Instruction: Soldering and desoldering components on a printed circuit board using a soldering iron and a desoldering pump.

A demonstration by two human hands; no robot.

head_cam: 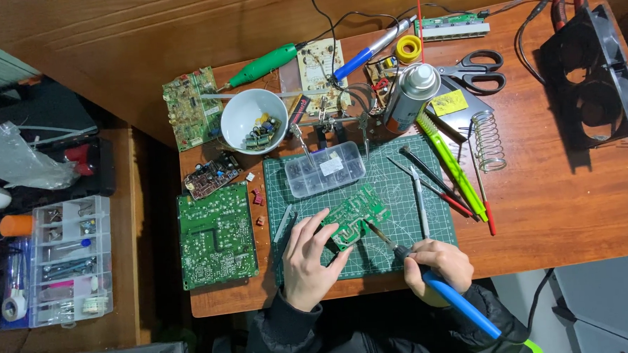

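Note:
A small green circuit board [356, 214] lies on the green cutting mat [399, 180] near the desk's front edge. My left hand [309, 260] grips the board's left end and steadies it. My right hand [439, 263] holds a blue-handled soldering iron [455, 297] like a pen. Its metal tip [373, 229] touches the board's right lower edge. Both sleeves are dark.
A larger green board [216, 236] lies left of the mat. Behind the mat stand a clear parts box [324, 170], a white bowl [253, 120] of components, a spray can [411, 94], scissors [473, 71] and a coiled iron stand [490, 142]. Tweezers and pens [448, 178] lie on the right.

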